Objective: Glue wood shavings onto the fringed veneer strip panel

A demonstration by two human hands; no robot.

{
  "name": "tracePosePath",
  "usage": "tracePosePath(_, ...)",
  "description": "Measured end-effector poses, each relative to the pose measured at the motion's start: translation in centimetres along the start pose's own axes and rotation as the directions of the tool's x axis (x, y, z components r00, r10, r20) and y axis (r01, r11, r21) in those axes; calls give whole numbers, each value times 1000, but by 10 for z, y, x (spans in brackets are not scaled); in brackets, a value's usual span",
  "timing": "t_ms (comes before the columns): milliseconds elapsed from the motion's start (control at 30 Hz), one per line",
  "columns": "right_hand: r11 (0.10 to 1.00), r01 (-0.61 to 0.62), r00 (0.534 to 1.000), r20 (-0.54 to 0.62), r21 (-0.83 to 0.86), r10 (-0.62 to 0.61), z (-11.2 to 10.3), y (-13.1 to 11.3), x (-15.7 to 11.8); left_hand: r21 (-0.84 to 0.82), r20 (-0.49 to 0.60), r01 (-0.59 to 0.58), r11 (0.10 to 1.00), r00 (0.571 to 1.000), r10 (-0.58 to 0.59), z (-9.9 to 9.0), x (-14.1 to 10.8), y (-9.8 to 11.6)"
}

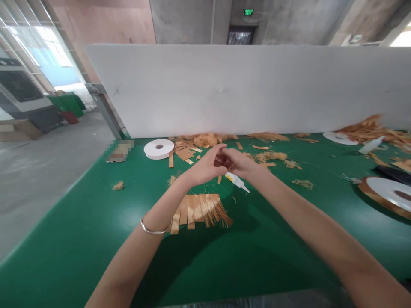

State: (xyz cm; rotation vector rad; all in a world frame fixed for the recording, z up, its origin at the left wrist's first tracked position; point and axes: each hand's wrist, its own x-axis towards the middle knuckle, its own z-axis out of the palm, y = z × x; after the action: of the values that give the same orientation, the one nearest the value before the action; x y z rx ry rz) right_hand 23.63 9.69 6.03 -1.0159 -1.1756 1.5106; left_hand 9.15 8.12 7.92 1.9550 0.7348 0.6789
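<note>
My left hand (208, 164), with a silver bangle on its wrist, and my right hand (238, 163) meet above the middle of the green table. Both have their fingers curled together at the tips. A thin tan strand (231, 167) shows between them; which fingers grip it is hard to make out. Just below lies a white glue bottle (236, 181) with a pointed nozzle, partly covered by my hands. Nearer to me, a row of tan ribbon strips (194, 209) lies on the table, its right part frayed into fine fringe.
A white ribbon reel (159, 149) lies at the back left, beside cut tan strips and fluffy fibre (205, 140). On the right are a larger reel (391, 192), another glue bottle (371, 145) and a fibre heap (369, 128). A white panel (224, 90) borders the table (96, 239) behind.
</note>
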Motion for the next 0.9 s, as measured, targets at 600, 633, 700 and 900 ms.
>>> tracePosePath(600,970,17,986,-163,244,23,8,9,18,343,-175,-90,935,972,158,6,3,-16)
tracePosePath(633,970,33,987,-162,240,6,11,11,20,401,-210,-81,912,962,178,8,4,-17)
tracePosePath(700,968,57,988,-156,242,-19,18,16,24,502,-281,-32,864,939,198,11,5,-19)
tracePosePath(900,943,36,995,-104,332,-1,38,27,16,672,-417,195,714,897,147,-2,6,-26)
